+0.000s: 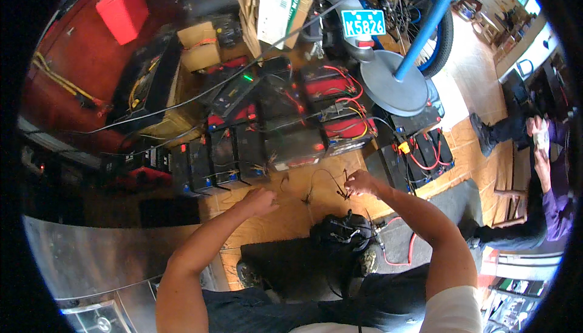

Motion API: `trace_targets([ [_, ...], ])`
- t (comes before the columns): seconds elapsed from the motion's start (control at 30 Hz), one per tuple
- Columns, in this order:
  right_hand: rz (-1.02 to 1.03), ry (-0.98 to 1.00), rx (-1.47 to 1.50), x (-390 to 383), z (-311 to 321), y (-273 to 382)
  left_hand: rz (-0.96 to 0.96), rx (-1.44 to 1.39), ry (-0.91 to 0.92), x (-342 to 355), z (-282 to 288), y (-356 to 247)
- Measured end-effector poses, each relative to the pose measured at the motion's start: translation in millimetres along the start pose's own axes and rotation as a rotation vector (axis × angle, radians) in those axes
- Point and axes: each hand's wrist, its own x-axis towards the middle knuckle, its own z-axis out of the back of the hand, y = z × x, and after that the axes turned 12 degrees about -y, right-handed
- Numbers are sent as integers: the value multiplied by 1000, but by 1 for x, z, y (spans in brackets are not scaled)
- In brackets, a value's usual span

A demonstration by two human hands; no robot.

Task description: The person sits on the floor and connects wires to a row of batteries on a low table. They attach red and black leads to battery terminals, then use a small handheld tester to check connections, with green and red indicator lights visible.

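Evidently pinching with the right hand (359, 183), thumb and fingertips together on a thin dark wire (344, 194), probably so as to steady something so slight. Held low over the tiled floor (285, 224), perhaps touching it; cannot tell which. On the opposite side, a left hand (261, 202) with fingers curled inward, near the floor's left edge beside the boxes; cannot tell whether bare or gripping something. Between the two hands, on open floor, a loose wire loop (306, 199), likely lying there for easy reach.

Nearer the body, by the far right corner of a dark mat (279, 257), a black bundle (340, 231), presumably set there to stay close to both hands. Just right of it, a red cord (398, 264) curving along the near edge of a grey mat (455, 211).

Outward, along the far edge of the bare floor, black boxes (221, 157) side by side, perhaps lined up to keep the wiring accessible. Farther back, red-and-black boxes (346, 128) and a slim black device (234, 93) with a green light. Toward the far right corner, a yellow connector (404, 148) and a grey disc (392, 84) beneath a blue post (428, 29). Well apart, rightmost, a co-worker's hand (538, 128) and purple sleeve (555, 205).
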Motion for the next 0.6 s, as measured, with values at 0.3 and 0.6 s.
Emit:
trace_targets([
  [0.3,308,15,-61,-36,3,100,-80,-281,-416,30,12,-75],
  [0.6,76,112,421,-38,7,148,31,-831,-352,36,24,-118],
])
